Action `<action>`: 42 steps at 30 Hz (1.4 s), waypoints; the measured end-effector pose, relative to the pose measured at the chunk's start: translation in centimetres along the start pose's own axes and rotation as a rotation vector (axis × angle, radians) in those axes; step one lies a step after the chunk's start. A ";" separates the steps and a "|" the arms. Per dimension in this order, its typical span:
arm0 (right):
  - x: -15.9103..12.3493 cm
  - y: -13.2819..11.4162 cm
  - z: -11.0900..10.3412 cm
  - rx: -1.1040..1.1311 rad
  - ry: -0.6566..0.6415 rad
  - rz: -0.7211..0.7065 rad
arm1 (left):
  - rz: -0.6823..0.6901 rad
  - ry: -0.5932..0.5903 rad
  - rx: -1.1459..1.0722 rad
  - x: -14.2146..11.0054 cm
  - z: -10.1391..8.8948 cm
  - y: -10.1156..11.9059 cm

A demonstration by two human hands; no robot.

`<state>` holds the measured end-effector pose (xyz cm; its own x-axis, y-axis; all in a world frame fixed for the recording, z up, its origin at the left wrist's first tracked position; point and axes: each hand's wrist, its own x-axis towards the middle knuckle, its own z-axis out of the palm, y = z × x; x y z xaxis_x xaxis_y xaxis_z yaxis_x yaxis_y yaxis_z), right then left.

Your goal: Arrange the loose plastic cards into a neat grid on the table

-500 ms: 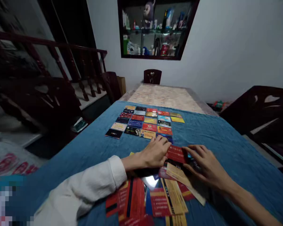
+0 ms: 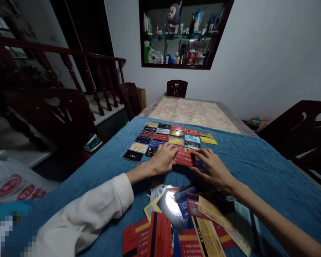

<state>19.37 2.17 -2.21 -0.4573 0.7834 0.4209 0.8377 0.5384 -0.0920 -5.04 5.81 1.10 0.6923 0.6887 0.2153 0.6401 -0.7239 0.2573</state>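
Observation:
A red card (image 2: 184, 159) with pale print is held level between my two hands, just over the near end of the laid-out cards. My left hand (image 2: 162, 158) grips its left edge, fingers bent. Its right edge is pinched by the thumb and fingers of my right hand (image 2: 214, 168). Beyond them, rows of colourful cards, among them a yellow card (image 2: 209, 140) and a black card (image 2: 133, 156), lie on the blue cloth (image 2: 246, 167). My hands cover part of the nearest row. Closer to me is a loose, overlapping pile with a red striped card (image 2: 159, 233) and tan cards.
A bare patterned part of the table (image 2: 187, 109) lies beyond the cloth. Dark wooden chairs stand around, one at the right (image 2: 296, 125). A plastic bag (image 2: 18, 182) is at the left, near a stair railing (image 2: 77, 53). A wall cabinet (image 2: 186, 66) faces me.
Both hands have carried the red card forward and slightly left, from above the loose pile to the near end of the rows. More of the pile now shows.

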 end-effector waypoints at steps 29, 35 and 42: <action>17.7 1.8 7.0 -0.087 -0.351 0.159 | -0.261 -0.115 0.175 6.0 -1.9 -13.4; 18.1 2.1 7.5 -0.097 -0.357 0.158 | -0.273 -0.130 0.168 6.6 -1.3 -14.3; 18.1 2.1 7.8 -0.118 -0.371 0.157 | -0.264 -0.157 0.168 6.8 -0.9 -14.9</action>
<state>10.57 19.88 -1.83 -0.3798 0.9235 0.0543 0.9244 0.3812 -0.0162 -10.17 21.34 -0.45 0.5298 0.8481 0.0114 0.8409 -0.5270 0.1233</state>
